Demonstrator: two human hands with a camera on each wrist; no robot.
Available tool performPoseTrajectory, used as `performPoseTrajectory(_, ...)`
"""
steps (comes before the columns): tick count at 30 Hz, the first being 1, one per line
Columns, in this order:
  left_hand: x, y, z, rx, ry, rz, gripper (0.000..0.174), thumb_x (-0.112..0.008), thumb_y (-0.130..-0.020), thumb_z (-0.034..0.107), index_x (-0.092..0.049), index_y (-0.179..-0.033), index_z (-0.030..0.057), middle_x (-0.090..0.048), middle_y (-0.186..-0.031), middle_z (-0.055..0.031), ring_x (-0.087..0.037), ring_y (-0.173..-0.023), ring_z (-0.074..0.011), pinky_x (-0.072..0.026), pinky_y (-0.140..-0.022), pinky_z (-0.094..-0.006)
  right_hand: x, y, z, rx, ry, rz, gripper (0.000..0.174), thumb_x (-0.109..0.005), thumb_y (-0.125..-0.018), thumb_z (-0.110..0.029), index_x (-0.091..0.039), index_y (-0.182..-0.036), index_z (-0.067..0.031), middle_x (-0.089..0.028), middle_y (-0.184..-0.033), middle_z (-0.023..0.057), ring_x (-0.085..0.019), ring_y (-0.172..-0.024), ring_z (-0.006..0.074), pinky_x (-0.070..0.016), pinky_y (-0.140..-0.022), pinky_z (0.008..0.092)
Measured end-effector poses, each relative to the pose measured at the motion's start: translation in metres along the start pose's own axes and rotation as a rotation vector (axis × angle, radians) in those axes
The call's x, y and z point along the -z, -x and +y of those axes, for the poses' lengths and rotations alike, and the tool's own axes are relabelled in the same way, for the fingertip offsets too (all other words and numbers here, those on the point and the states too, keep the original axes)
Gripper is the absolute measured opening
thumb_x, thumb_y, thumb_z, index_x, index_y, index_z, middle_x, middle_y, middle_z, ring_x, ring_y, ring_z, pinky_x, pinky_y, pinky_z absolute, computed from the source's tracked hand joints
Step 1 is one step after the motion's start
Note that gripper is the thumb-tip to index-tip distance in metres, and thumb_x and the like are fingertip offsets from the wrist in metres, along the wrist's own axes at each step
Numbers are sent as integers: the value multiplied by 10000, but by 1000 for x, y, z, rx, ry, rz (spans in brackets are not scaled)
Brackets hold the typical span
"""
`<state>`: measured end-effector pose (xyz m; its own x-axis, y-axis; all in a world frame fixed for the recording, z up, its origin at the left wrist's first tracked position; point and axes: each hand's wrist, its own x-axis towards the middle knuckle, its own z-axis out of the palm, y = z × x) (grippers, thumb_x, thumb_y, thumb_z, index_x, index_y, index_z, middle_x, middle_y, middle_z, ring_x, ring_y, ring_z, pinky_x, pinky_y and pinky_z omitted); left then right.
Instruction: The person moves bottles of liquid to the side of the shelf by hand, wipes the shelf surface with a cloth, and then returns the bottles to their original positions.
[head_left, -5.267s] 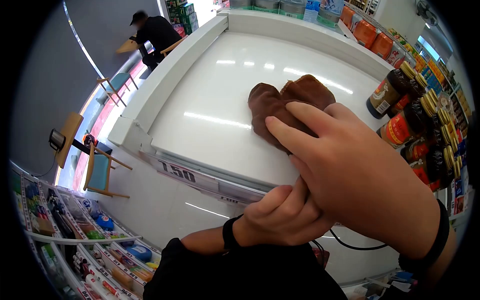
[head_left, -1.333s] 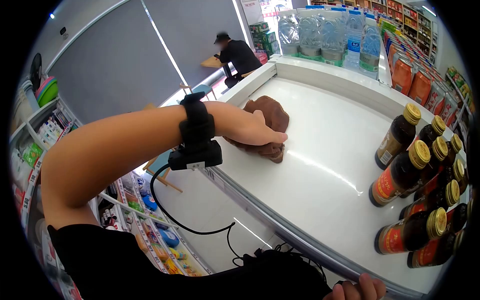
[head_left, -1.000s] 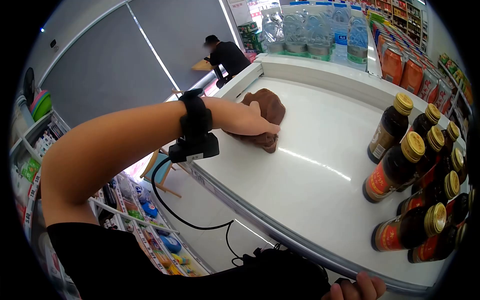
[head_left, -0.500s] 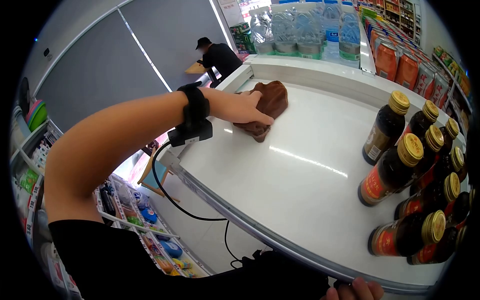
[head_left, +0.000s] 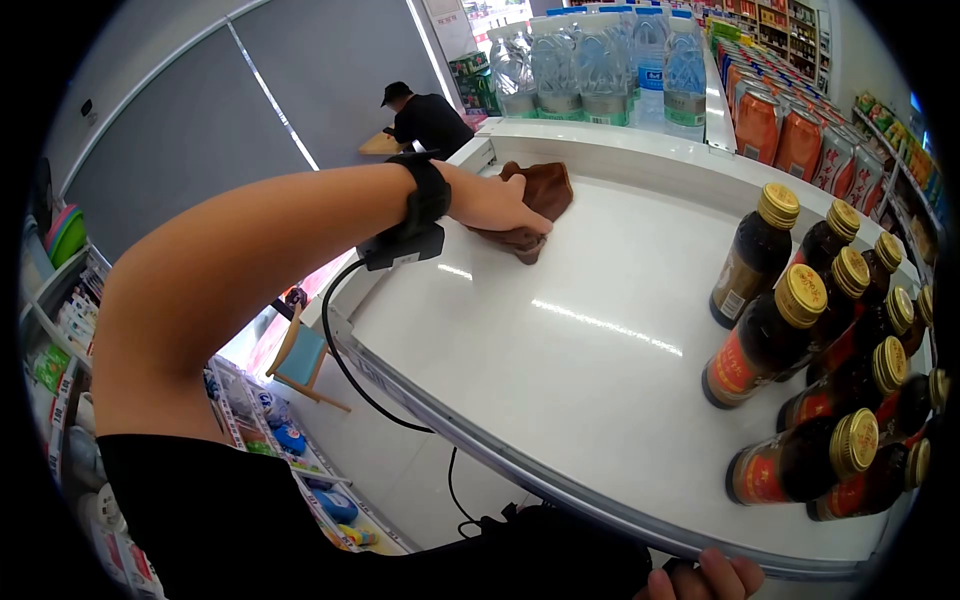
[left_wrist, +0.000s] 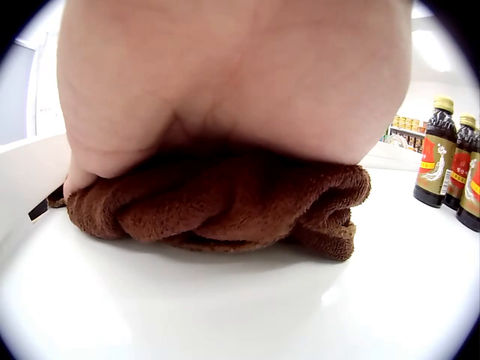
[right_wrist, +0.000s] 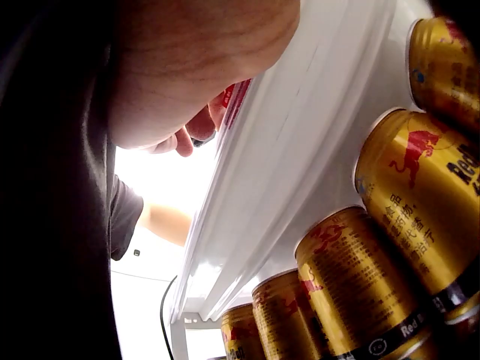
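My left hand [head_left: 500, 203] grips a bunched brown cloth [head_left: 548, 187] near the far left corner of the white shelf top [head_left: 560, 390]. In the left wrist view the palm covers the cloth [left_wrist: 225, 202], which lies folded against the white surface, its terry loops visible; the fingertips are hidden. My right hand [head_left: 712, 578] rests at the front rail, its fingers loosely curled, cut off by the lower frame edge. In the right wrist view that hand [right_wrist: 202, 75] is beside the shelf's front strip, above gold cans [right_wrist: 420, 187] on the level below.
Dark bottles with gold caps [head_left: 770, 330] crowd the right end of the shelf. Water bottles [head_left: 610, 75] and orange cans [head_left: 770, 125] stand behind its raised back rim. A black cable [head_left: 350, 370] hangs from the left wrist camera. A person [head_left: 430, 120] sits at the back left.
Over five seconds ago my right hand pressed the cloth mid-shelf; now the left hand has it. Over the last second, the left hand has slid the cloth toward the far left corner.
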<state>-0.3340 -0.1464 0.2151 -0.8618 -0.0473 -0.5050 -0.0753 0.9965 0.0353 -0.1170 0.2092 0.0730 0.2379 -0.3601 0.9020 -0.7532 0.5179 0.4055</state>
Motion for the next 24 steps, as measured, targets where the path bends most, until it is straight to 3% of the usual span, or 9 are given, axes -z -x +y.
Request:
performPoseTrajectory(6,8,-12,0,-28,-57,35,954,-461,-854,725,-326,-1317,-97,-446,-1319,-250,-518,-1151,-300,-446,-917,-342,0,-4,-3,-47,15,1,160,-565,-874,-254,-701,-841,-176,-587,-709,4,-614,-760,198,-416,-735,346)
performPoseTrajectory(8,9,-8,-2,-230,-137,68,956,-447,-862,726,-317,-1327,-99,-426,-1334,-261,-520,-1145,-312,-443,-925,-348,2,-4,-4,-57,15,-11,163,-565,-875,-252,-705,-843,-174,-589,-714,5,-615,-763,199,-415,-734,346)
performPoseTrajectory(11,13,-11,1,-255,-198,86,963,-416,-872,732,-305,-1336,-105,-401,-1361,-277,-507,-1185,-336,-427,-962,-373,6,-5,-5,-70,5,-44,160,-568,-872,-245,-710,-852,-174,-590,-717,4,-614,-765,199,-415,-735,345)
performPoseTrajectory(15,13,-26,-1,-93,-230,175,952,-388,-881,736,-302,-1348,-90,-380,-1380,-296,-492,-1220,-371,-403,-1003,-401,7,-7,-2,-52,3,-91,169,-568,-869,-251,-718,-842,-179,-588,-705,-4,-611,-761,196,-416,-736,335)
performPoseTrajectory(17,13,-16,-1,-243,-358,197,929,-365,-887,739,-305,-1357,-60,-347,-1410,-310,-448,-1268,-404,-374,-1039,-428,5,-6,-1,-30,7,-80,173,-567,-867,-254,-720,-831,-181,-585,-696,-7,-610,-760,195,-416,-737,331)
performPoseTrajectory(18,13,-15,-1,-288,-404,209,766,-352,-961,613,-316,-1350,-45,-388,-1333,-315,-482,-1204,-427,-394,-1013,-440,5,-6,-2,-40,11,-72,176,-568,-864,-256,-723,-822,-183,-586,-690,-9,-610,-764,195,-417,-738,328)
performPoseTrajectory(19,12,-24,-9,-292,-406,208,766,-352,-961,613,-316,-1350,-45,-388,-1333,-315,-482,-1204,-427,-394,-1013,-440,4,-6,-3,-50,14,-64,179,-569,-861,-259,-726,-813,-186,-586,-683,-11,-611,-767,195,-418,-739,326)
performPoseTrajectory(21,12,-39,-25,-574,-830,257,364,-383,-997,261,-439,-1354,302,-412,-1224,-255,-486,-1142,-468,-471,-918,-472,4,-6,-4,-53,28,-71,177,-571,-858,-253,-729,-815,-187,-585,-681,-12,-613,-778,195,-418,-738,326)
performPoseTrajectory(24,10,-36,-24,-619,-936,279,326,-424,-967,213,-483,-1287,184,-422,-1164,-258,-500,-1104,-448,-506,-859,-453,10,-8,-9,-83,48,-116,174,-573,-857,-246,-735,-825,-189,-586,-678,-16,-617,-798,193,-418,-737,325)
